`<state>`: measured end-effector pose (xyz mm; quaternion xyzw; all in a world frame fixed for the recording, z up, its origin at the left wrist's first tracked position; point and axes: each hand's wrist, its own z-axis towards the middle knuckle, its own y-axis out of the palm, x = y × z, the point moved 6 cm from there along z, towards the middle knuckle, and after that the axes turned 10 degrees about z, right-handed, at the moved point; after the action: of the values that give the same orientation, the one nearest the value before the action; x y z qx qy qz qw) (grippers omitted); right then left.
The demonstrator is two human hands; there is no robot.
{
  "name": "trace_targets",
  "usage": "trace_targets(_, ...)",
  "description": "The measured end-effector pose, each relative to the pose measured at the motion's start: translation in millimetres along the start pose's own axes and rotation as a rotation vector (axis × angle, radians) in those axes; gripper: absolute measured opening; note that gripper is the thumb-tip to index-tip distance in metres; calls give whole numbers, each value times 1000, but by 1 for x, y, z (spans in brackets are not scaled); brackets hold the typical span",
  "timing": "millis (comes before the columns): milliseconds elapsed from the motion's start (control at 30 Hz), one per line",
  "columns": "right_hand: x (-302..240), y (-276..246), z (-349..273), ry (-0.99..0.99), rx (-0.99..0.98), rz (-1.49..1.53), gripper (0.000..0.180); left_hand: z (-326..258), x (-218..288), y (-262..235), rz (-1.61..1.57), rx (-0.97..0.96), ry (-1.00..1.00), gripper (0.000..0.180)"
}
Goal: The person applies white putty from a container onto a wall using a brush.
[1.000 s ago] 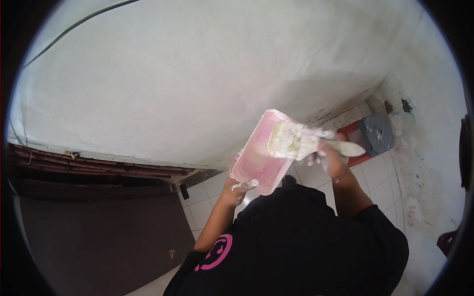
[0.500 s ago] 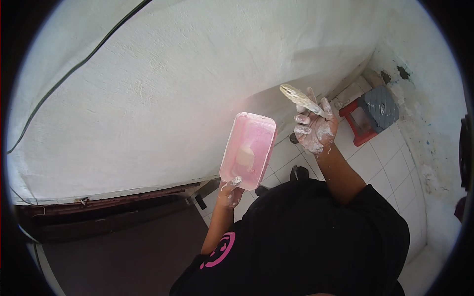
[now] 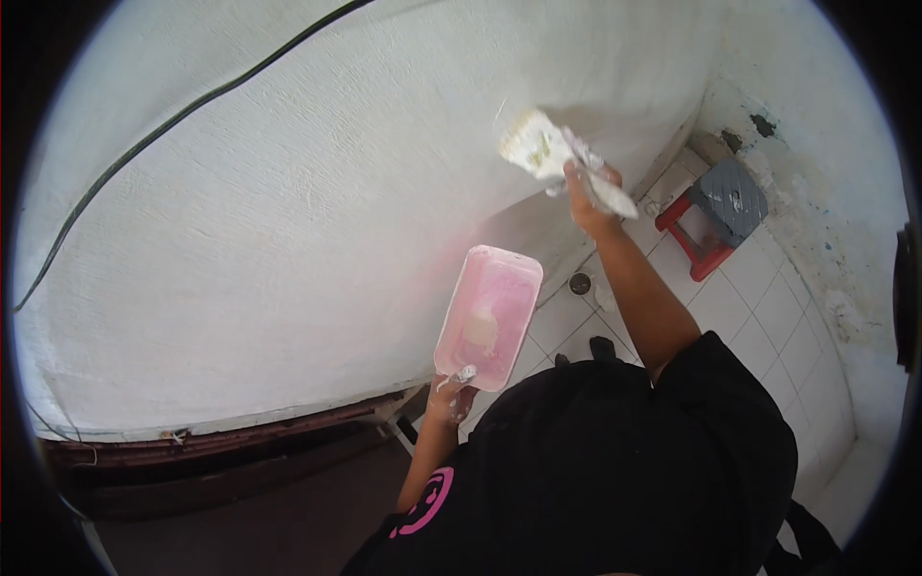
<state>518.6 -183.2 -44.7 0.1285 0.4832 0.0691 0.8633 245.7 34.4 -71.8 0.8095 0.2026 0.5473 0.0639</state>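
My left hand [image 3: 451, 396] grips the near end of a pink plastic tub [image 3: 509, 331], its thumb over the rim. A pale patch of paint lies on the tub's bottom. In my right hand [image 3: 588, 187] is a wide paintbrush [image 3: 536, 146], coated white, with its bristles pointing up and left close to the white wall [image 3: 317, 192]. Whether the bristles touch the wall I cannot tell. White smears cover the fingers of both hands.
A black cable [image 3: 202, 103] runs across the wall at upper left. On the tiled floor [image 3: 715, 312] at right stands a grey-topped red stool [image 3: 732, 204]. A small round container [image 3: 579, 283] sits near the wall's foot. A dark brown surface [image 3: 259, 518] lies at lower left.
My right hand has turned over and moved up and left, bringing the brush's broad side into view nearer the wall. The tub appears slightly lower, still in my left hand.
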Motion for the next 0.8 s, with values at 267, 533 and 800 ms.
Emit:
trace_targets(267,-45,8,10,-414,-66,-380,11,5,4,-14,-56,-55,-45,65)
trace_targets(533,-73,32,31,-200,64,-94,16,10,1,-21,-25,-127,-51,63)
trace_targets(800,-9,17,-16,168,64,62,28,12,-1,-21,-42,-102,-2,62)
